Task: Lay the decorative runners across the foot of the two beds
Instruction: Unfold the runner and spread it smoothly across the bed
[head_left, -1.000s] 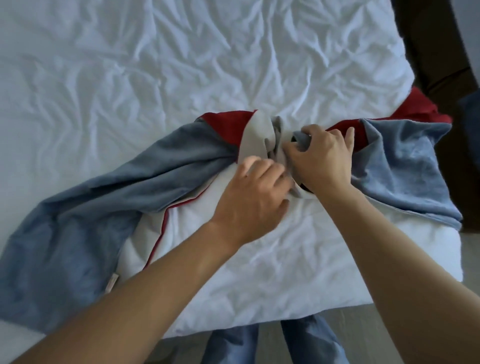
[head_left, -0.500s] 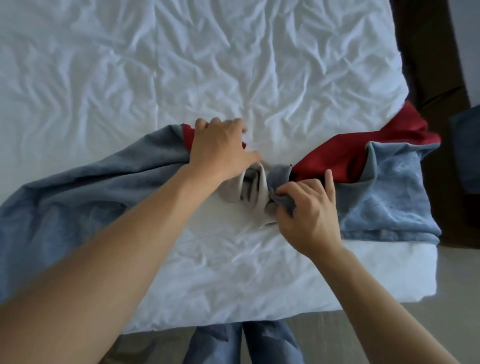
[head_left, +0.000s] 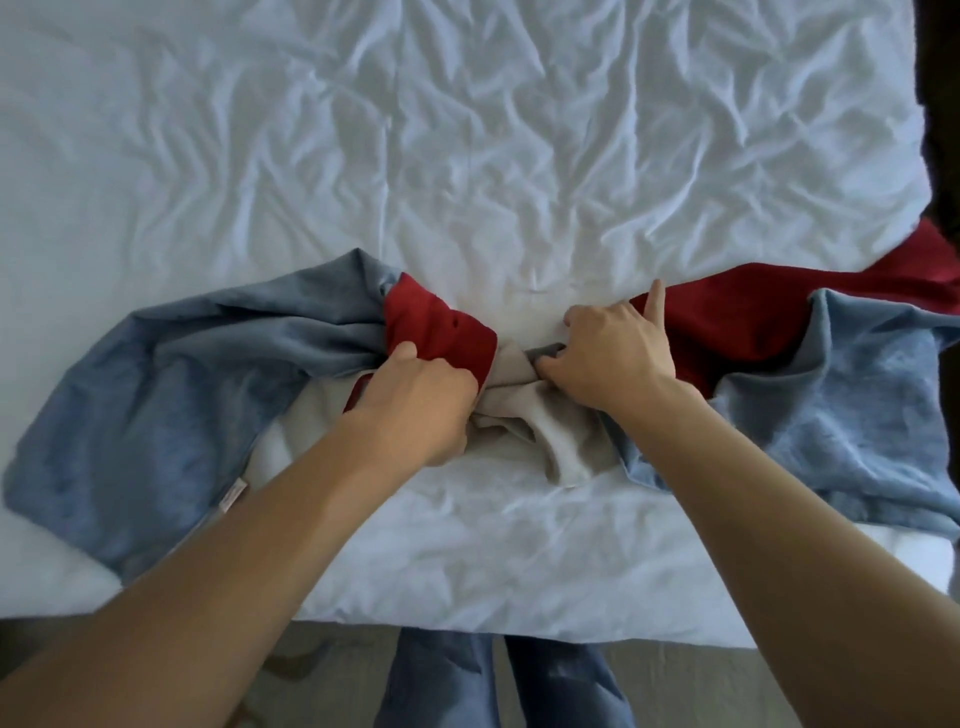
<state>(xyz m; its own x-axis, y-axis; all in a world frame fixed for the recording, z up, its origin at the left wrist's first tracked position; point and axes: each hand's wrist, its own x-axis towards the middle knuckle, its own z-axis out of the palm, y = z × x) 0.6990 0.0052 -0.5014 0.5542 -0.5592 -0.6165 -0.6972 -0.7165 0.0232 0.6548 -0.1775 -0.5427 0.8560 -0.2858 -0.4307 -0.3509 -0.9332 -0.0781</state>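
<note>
Rumpled blue-red plush runner (head_left: 156, 395) bunched on creased white bed (head_left: 467, 130)

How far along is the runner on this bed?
Done: the blue, red and beige fabric runner spans the white bed's foot. In hand: the left hand and right hand grip its bunched, twisted middle. Left: spreading it flat. No second bed is in view.

A blue, red and beige runner (head_left: 171, 384) lies bunched, seemingly twisted mid-length, across the white bed (head_left: 467, 130).
</note>
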